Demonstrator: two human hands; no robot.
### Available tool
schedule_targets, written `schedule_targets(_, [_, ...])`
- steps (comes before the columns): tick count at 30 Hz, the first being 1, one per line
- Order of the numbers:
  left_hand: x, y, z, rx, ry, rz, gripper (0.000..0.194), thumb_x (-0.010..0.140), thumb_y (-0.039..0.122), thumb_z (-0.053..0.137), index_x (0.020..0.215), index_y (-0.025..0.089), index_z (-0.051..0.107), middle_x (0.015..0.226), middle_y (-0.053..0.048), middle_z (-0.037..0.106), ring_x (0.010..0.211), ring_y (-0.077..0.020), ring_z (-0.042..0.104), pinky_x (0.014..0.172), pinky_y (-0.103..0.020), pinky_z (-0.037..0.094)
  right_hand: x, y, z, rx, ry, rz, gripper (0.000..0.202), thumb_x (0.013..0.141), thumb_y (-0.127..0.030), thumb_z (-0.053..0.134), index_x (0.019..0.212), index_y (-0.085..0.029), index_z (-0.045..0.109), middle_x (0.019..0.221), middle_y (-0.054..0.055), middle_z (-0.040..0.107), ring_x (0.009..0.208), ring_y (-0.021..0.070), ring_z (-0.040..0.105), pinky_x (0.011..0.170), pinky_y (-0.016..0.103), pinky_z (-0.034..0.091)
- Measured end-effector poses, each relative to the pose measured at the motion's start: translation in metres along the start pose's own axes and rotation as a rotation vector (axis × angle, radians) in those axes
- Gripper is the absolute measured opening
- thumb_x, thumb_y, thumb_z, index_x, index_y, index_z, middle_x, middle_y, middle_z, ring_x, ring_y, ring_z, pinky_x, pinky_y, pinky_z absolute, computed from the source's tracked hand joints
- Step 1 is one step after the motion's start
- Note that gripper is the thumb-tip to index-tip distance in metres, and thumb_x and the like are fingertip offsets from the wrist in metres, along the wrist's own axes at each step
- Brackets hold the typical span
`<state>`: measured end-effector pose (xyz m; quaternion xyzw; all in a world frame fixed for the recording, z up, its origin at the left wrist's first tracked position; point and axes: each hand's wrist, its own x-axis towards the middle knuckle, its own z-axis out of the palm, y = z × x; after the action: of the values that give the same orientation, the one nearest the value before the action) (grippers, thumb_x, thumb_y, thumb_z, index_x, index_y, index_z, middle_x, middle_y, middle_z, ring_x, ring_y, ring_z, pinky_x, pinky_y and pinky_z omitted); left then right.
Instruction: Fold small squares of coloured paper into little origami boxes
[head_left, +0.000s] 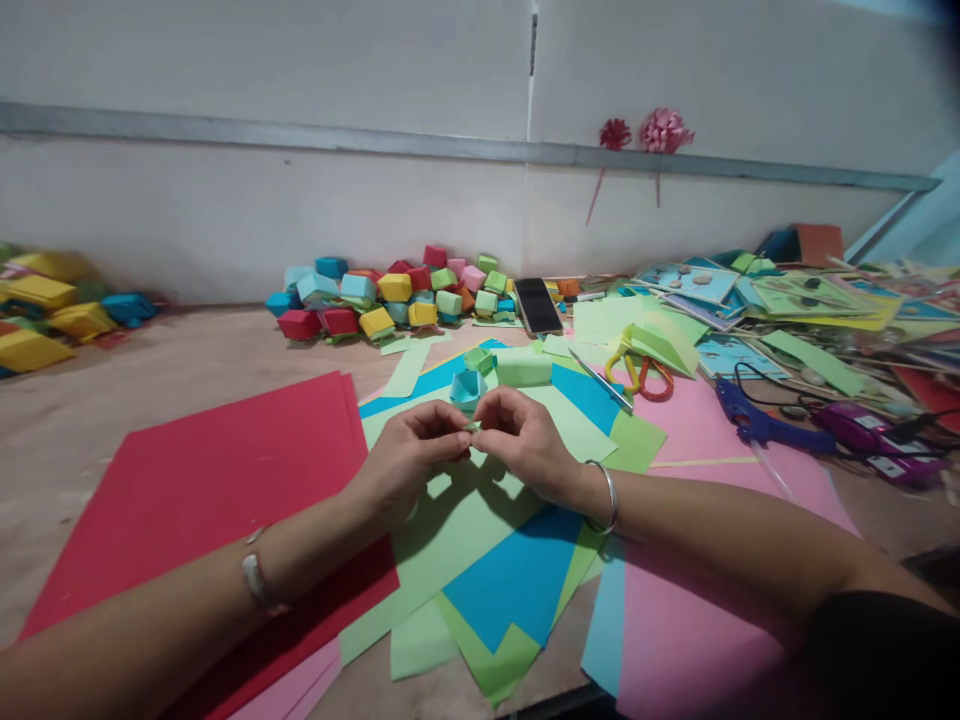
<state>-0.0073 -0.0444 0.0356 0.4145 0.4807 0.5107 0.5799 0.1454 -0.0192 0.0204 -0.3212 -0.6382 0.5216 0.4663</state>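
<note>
My left hand [415,447] and my right hand [523,440] meet at the middle of the table, thumbs and fingertips pinched together. Between them shows a small piece of light green paper [473,427], mostly hidden by my fingers. Just beyond my fingertips stands a small open blue paper box [468,388], and behind it a small green folded paper piece [478,360]. Under both hands lie overlapping sheets, among them light green paper [420,550] and blue paper [510,580].
Red sheets [225,480] lie left, pink sheets [697,590] right. Scissors [600,378] rest near the right hand, with a blue glue gun [765,420] farther right. A phone [538,305] and several colourful paper boxes [395,288] line the wall. Yellow boxes [45,292] sit far left.
</note>
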Motion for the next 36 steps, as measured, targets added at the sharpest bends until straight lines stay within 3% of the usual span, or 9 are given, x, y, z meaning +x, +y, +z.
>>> schedule_targets(5, [-0.003, 0.000, 0.001, -0.041, -0.042, -0.035, 0.027, 0.046, 0.017, 0.083, 0.063, 0.018, 0.061, 0.051, 0.005, 0.060, 0.044, -0.0068, 0.049, 0.043, -0.017, 0.034, 0.002, -0.002, 0.000, 0.136, -0.054, 0.056, 0.006, 0.063, -0.019, 0.062, 0.066, -0.020, 0.057, 0.062, -0.006, 0.053, 0.058, 0.0083, 0.045, 0.056, 0.023, 0.037])
schedule_targets(10, [-0.004, -0.002, 0.000, -0.015, -0.082, -0.041, 0.030, 0.050, 0.023, 0.086, 0.067, 0.018, 0.061, 0.056, 0.003, 0.062, 0.049, -0.0091, 0.053, 0.046, -0.019, 0.037, 0.004, 0.002, 0.001, 0.277, -0.017, 0.232, 0.007, 0.057, -0.019, 0.061, 0.062, -0.020, 0.056, 0.054, -0.006, 0.050, 0.049, 0.0082, 0.043, 0.045, 0.021, 0.029])
schedule_targets(14, [-0.004, -0.001, 0.001, 0.018, -0.122, -0.009, 0.035, 0.052, 0.033, 0.090, 0.069, 0.017, 0.064, 0.057, 0.002, 0.062, 0.051, -0.0099, 0.055, 0.049, -0.020, 0.041, 0.004, 0.002, -0.001, 0.293, 0.003, 0.251, 0.008, 0.056, -0.019, 0.062, 0.062, -0.020, 0.057, 0.052, -0.007, 0.050, 0.046, 0.0073, 0.041, 0.043, 0.021, 0.028])
schedule_targets(22, [0.001, -0.003, -0.003, 0.057, -0.047, -0.031, 0.045, 0.046, 0.041, 0.094, 0.068, 0.016, 0.065, 0.053, 0.002, 0.062, 0.048, -0.0092, 0.054, 0.047, -0.020, 0.041, 0.003, -0.001, -0.006, 0.031, -0.086, 0.031, 0.011, 0.068, -0.026, 0.064, 0.071, -0.020, 0.055, 0.065, -0.005, 0.053, 0.061, 0.0090, 0.047, 0.056, 0.023, 0.038])
schedule_targets(28, [-0.001, 0.002, -0.001, 0.136, 0.049, 0.191, 0.044, 0.043, 0.038, 0.096, 0.066, 0.016, 0.066, 0.061, 0.002, 0.067, 0.057, -0.0119, 0.062, 0.057, -0.023, 0.050, 0.002, 0.003, -0.006, -0.116, -0.062, 0.067, 0.020, 0.078, -0.033, 0.065, 0.089, -0.020, 0.056, 0.073, -0.003, 0.060, 0.063, 0.0108, 0.053, 0.059, 0.025, 0.042])
schedule_targets(32, [-0.001, 0.001, -0.001, 0.142, 0.050, 0.230, 0.045, 0.047, 0.040, 0.095, 0.076, 0.017, 0.070, 0.063, 0.000, 0.069, 0.059, -0.0150, 0.064, 0.059, -0.027, 0.054, 0.000, -0.002, -0.008, -0.228, -0.075, -0.029, 0.012, 0.084, -0.032, 0.059, 0.081, -0.020, 0.057, 0.072, -0.002, 0.061, 0.064, 0.0106, 0.051, 0.061, 0.025, 0.041])
schedule_targets(36, [0.000, -0.001, -0.002, 0.158, 0.010, 0.203, 0.040, 0.050, 0.042, 0.093, 0.074, 0.017, 0.072, 0.066, -0.003, 0.072, 0.061, -0.0174, 0.066, 0.062, -0.030, 0.056, 0.000, -0.002, -0.010, -0.282, -0.022, -0.086, 0.011, 0.084, -0.026, 0.059, 0.075, -0.020, 0.057, 0.066, -0.003, 0.058, 0.062, 0.0106, 0.051, 0.062, 0.025, 0.041])
